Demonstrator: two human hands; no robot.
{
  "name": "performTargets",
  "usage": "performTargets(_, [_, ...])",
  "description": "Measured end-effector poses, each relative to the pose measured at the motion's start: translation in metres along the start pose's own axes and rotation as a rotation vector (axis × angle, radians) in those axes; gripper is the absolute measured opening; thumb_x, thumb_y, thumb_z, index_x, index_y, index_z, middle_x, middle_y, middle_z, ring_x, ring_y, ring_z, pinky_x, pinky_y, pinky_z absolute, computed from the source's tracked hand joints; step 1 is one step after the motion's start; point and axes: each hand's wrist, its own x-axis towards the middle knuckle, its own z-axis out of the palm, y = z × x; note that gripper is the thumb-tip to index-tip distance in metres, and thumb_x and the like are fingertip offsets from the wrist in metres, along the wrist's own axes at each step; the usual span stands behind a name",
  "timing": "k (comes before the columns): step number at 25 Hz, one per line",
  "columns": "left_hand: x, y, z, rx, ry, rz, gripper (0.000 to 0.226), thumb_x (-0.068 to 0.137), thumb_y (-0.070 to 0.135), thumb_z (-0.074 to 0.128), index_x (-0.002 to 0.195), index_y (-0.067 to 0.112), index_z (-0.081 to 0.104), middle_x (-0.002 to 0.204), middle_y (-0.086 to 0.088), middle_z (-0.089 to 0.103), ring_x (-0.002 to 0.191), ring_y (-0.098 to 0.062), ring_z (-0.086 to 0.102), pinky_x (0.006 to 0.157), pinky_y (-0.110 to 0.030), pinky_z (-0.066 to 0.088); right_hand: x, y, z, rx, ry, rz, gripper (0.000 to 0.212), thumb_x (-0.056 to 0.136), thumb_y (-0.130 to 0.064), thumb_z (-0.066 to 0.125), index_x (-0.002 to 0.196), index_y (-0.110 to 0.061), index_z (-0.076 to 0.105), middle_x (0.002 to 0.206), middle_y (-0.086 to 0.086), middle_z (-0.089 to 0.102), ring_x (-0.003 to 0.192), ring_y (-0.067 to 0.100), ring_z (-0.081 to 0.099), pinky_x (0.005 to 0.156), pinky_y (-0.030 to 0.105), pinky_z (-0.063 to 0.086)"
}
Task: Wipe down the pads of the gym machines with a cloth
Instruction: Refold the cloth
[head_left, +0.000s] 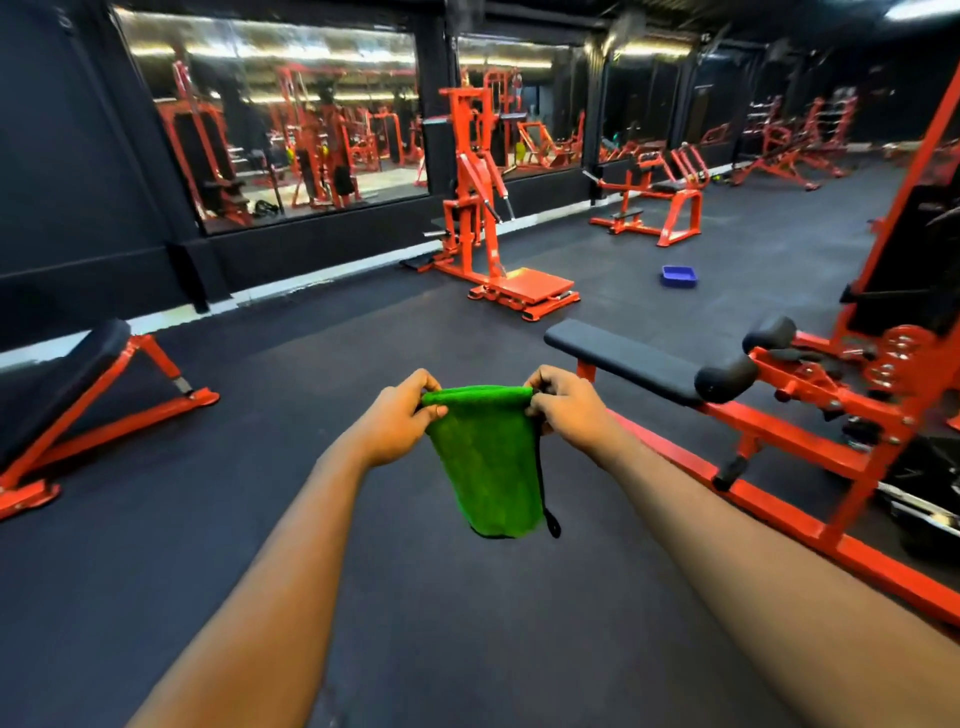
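- Pinching the rolled top edge of the green cloth (488, 462), the left hand (402, 415) is gripping its left corner between thumb and curled fingers. The right hand (566, 410) is gripping the right corner in the same way.
- Both hands are holding the cloth in the air above the floor (260, 364), in front of the person. It is hanging down in a folded, tapering shape and touching no pad.
- One cloth is showing. It has a fuzzy, towel-like pile, a dark edging, and a small black loop dangling by its lower right corner.
- One flat bench pad (618, 358), long, black and smooth with rounded corners, is lying just right of the right hand on a red metal frame.
- Two black cylindrical roller pads (727, 376) are sitting at that pad's right-hand end.
- One inclined black pad (57, 379) is leaning on a red frame at the left edge.
- One blue rectangular tray (679, 275) is resting on the dark speckled floor, well apart from the hands.
- Two further red machines (475, 208) are standing along the mirrored wall (291, 130).
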Motion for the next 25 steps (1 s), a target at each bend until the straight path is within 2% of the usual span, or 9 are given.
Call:
performTargets(2, [0.051,-0.007,-0.014,0.003,0.047,0.0,0.008,0.1,0.022,0.059,0.104,0.021,0.051,0.084,-0.016,0.065,0.082,-0.031,0.062,0.069,-0.04,0.049,0.063,-0.006,-0.001,0.023,-0.006,-0.021,0.013,0.064,-0.01,0.058,0.074,-0.019,0.062,0.072,0.011,0.063,0.068,0.021,0.06,0.061,0.04,0.058])
performTargets(5, [0.118,-0.029,-0.033,0.021,0.107,-0.011,0.009,0.1,0.021,0.059,0.104,0.02,0.051,0.082,-0.016,0.065,0.078,-0.029,0.061,0.068,-0.038,0.048,0.156,-0.007,0.012,0.046,-0.021,-0.072,0.019,0.056,-0.018,0.054,0.072,-0.021,0.063,0.07,0.009,0.064,0.067,0.021,0.061,0.065,0.049,0.059])
performTargets(10, [0.232,-0.109,-0.039,0.026,0.101,-0.076,0.009,0.1,0.021,0.059,0.105,0.017,0.053,0.081,-0.016,0.066,0.078,-0.031,0.062,0.061,-0.029,0.044,0.287,0.016,0.061,0.025,-0.072,-0.084,0.021,0.056,-0.017,0.053,0.075,-0.018,0.064,0.071,0.01,0.065,0.067,0.021,0.06,0.067,0.053,0.058])
performTargets(15, [0.37,-0.183,-0.061,0.018,0.043,-0.038,0.01,0.099,0.02,0.06,0.105,0.017,0.054,0.085,-0.013,0.068,0.079,-0.027,0.063,0.071,-0.036,0.048,0.425,0.023,0.101,0.004,-0.044,-0.04,0.021,0.056,-0.016,0.052,0.074,-0.017,0.062,0.072,0.009,0.065,0.068,0.022,0.061,0.069,0.056,0.058])
performTargets(20, [0.529,-0.221,-0.096,0.028,0.012,0.072,0.009,0.099,0.019,0.061,0.104,0.018,0.054,0.081,-0.012,0.067,0.074,-0.021,0.059,0.068,-0.034,0.044,0.568,0.025,0.112,0.025,0.075,-0.01,0.021,0.056,-0.016,0.053,0.073,-0.022,0.063,0.068,0.007,0.064,0.067,0.022,0.06,0.07,0.058,0.058])
performTargets(25, [0.665,-0.266,-0.063,0.007,-0.104,0.093,0.009,0.099,0.02,0.061,0.103,0.019,0.053,0.082,-0.012,0.067,0.076,-0.024,0.06,0.068,-0.034,0.045,0.689,0.072,0.106,0.004,0.129,0.068,0.019,0.059,-0.011,0.055,0.068,-0.026,0.062,0.066,0.003,0.063,0.067,0.021,0.058,0.068,0.054,0.056])
